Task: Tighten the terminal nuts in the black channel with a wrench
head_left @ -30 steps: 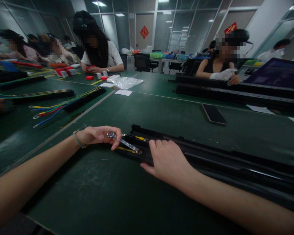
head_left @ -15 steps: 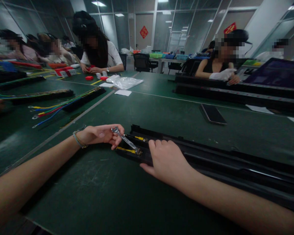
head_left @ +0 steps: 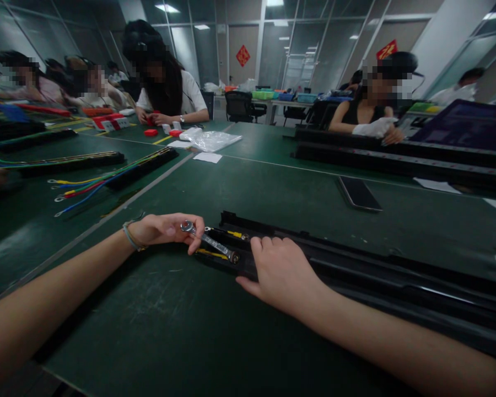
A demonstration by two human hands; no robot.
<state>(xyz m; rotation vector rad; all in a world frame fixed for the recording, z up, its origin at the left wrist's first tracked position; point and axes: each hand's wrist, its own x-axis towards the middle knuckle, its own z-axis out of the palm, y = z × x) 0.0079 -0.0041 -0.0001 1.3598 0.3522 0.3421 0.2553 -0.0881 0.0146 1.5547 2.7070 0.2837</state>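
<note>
My left hand (head_left: 171, 229) has its fingers curled round a silver combination wrench (head_left: 215, 242). The wrench's ring end sits on a fastener at the left end of a long black rail (head_left: 355, 267), and its open end points back past my fingers. A yellow-sleeved wire terminal (head_left: 213, 253) runs to that fastener. Beside it, a second yellow terminal (head_left: 234, 234) meets another bolt. My right hand (head_left: 281, 273) is wrapped over the rail just right of the bolts, thumb on the near side and fingers across the top.
A phone (head_left: 360, 193) lies beyond the rail. Black bars with coloured ring-terminal wires (head_left: 82, 187) lie at left. A plastic bag (head_left: 215, 140) is farther back. Co-workers sit across the table, one handling red parts (head_left: 151, 132), another beside long black rails (head_left: 397, 157).
My left hand has swung the wrench's free end slightly left and down, while its ring end stays on the fastener. My right hand keeps its place on the rail.
</note>
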